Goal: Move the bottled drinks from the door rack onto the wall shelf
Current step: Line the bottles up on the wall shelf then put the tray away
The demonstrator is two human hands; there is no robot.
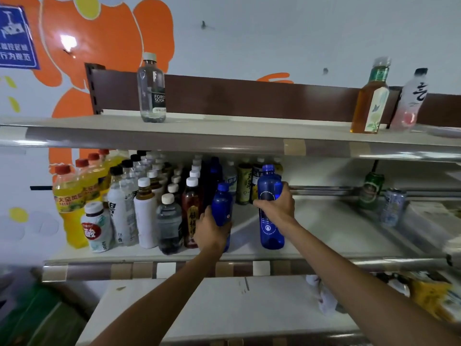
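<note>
Two bare forearms reach up to the middle shelf [336, 221]. The left hand [212, 232] curls round the lower body of a small blue bottle [221, 204] of translucent cobalt plastic with a blue cap, upright just beside a dark tea bottle [192, 211]. The right hand [274, 207] wraps the waist of a larger blue bottle [270, 186], the same deep blue with fine white print, upright, its base at the shelf board. Rows of capped drinks stand to the left, among them yellow bottles [68, 203] with red caps. On the top shelf [224, 128] stand a clear Forest Soda bottle [151, 93] and an amber tea bottle [369, 103].
</note>
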